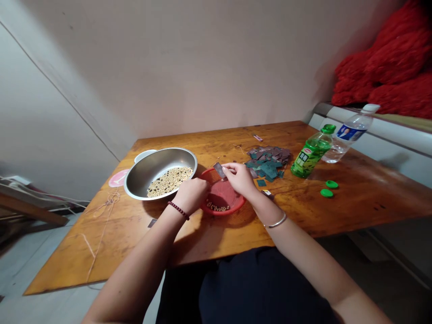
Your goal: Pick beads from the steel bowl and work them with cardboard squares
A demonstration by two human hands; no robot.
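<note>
My right hand pinches a small dark rectangular piece between thumb and fingers, above the far rim of a red plastic basket. My left hand is closed at the basket's left side; its fingertips are turned away, so what they hold is hidden. A few pale beans lie at the near side inside the basket. Left of it, a tilted steel bowl holds many pale beans mixed with dark ones. A pile of dark green and brownish flat pieces lies right of the basket.
A green drink bottle and a clear water bottle stand at the right, near two green caps. Loose string and a pink round disc lie at the left. Red bundles are heaped beyond the table.
</note>
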